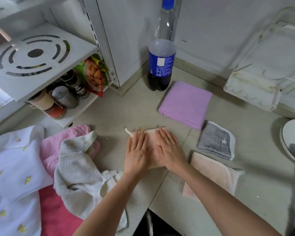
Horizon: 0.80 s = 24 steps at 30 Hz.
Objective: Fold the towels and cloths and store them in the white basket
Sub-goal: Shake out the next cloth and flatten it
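Both hands flat, fingers straight: left hand (138, 151) and right hand (171, 149) press side by side on a small folded pink cloth (153, 145) mid-worktop (119, 114). Folded purple towel (186, 104) by the bottle (161, 65); grey cloth (215, 140) and peach cloth (213, 174) to the right. Unfolded pile (71, 164) left. White basket (262, 72) far right, tipped against the wall.
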Each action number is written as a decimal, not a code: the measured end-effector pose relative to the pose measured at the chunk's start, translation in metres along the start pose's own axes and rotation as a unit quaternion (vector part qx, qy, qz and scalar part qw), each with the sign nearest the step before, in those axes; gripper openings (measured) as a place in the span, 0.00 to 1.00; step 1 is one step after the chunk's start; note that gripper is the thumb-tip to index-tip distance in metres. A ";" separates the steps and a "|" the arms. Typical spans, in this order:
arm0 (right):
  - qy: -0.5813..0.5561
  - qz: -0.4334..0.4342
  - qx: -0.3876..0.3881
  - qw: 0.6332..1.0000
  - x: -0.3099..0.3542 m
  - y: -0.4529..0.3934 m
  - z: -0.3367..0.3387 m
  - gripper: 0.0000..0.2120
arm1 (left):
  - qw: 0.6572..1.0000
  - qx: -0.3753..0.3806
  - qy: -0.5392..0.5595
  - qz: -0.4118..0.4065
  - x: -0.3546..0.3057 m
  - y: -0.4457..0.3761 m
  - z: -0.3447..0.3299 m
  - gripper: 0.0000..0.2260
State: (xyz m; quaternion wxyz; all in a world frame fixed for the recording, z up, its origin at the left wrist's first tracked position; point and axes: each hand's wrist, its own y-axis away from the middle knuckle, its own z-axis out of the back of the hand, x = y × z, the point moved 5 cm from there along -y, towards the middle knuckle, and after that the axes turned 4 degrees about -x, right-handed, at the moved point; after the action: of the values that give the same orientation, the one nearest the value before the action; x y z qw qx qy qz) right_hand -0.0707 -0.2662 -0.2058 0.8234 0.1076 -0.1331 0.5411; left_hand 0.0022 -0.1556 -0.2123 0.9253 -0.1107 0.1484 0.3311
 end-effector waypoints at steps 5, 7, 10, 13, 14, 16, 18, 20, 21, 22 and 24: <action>0.025 -0.003 0.050 0.998 -0.014 -0.001 -0.019 0.30 | 0.997 0.063 -0.036 -0.029 0.015 0.007 -0.013 0.28; 0.010 -0.001 0.058 0.998 -0.013 -0.003 -0.018 0.31 | 0.995 0.091 -0.044 -0.028 0.015 0.005 -0.012 0.30; -0.087 -0.031 0.010 0.996 -0.012 0.000 -0.006 0.30 | 0.993 0.116 0.019 -0.016 0.017 0.002 -0.005 0.32; -0.179 -0.144 -0.115 0.967 -0.020 0.014 0.017 0.22 | 0.980 0.003 0.164 0.114 0.020 0.002 0.019 0.23; -0.204 -0.166 -0.111 0.958 -0.020 0.014 0.019 0.21 | 0.960 -0.050 0.207 0.184 0.025 0.004 0.025 0.19; -0.273 -0.200 -0.057 0.939 -0.018 0.010 0.014 0.18 | 0.917 -0.065 0.264 0.294 0.029 0.008 0.028 0.14; -0.351 -0.240 -0.034 0.905 -0.017 0.007 0.011 0.17 | 0.892 -0.020 0.291 0.345 0.029 0.010 0.023 0.15; -0.396 -0.264 -0.042 0.879 -0.017 0.008 0.014 0.19 | 0.855 0.015 0.334 0.396 0.026 0.012 0.023 0.16; -0.402 -0.267 -0.048 0.875 -0.016 0.012 0.020 0.21 | 0.840 0.025 0.355 0.409 0.024 0.013 0.023 0.16; -0.403 -0.267 -0.057 0.874 -0.016 0.018 0.027 0.22 | 0.839 0.033 0.367 0.401 0.019 0.012 0.023 0.15; -0.398 -0.259 -0.095 0.875 -0.019 0.037 0.046 0.23 | 0.859 0.038 0.369 0.353 0.003 0.010 0.027 0.13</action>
State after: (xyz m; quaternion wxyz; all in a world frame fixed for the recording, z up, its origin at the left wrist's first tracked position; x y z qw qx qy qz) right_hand -0.1169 -0.2827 -0.1679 0.8181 0.2651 -0.4675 0.2047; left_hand 0.0039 -0.1383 -0.1897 0.6276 -0.1299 0.5206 0.5641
